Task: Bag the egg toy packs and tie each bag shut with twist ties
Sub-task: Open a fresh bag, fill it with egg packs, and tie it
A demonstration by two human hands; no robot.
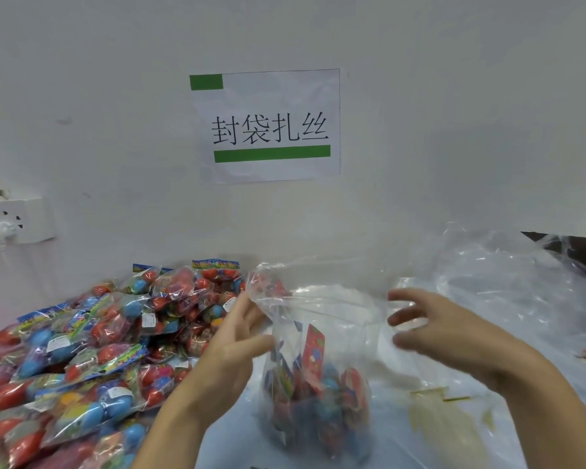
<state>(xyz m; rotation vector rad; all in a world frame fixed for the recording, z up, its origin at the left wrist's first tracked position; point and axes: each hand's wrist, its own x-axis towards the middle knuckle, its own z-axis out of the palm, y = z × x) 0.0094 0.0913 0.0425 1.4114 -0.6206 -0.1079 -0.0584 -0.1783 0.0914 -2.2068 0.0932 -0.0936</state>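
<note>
A clear plastic bag (318,367) stands upright on the table (403,445), centre foreground, with several egg toy packs (313,387) lying in its lower half and its mouth open at the top. The left hand (237,340) pinches the left edge of the bag's mouth between thumb and fingers. The right hand (430,326) is at the bag's right side, its fingers spread and loosely bent, gripping nothing; whether they touch the film cannot be told. To the left lies a heap of unbagged packs (82,360). Loose clear bags (508,282) lie at right. On the wall behind hang a printed sign (268,126) and a socket (14,220).
</note>
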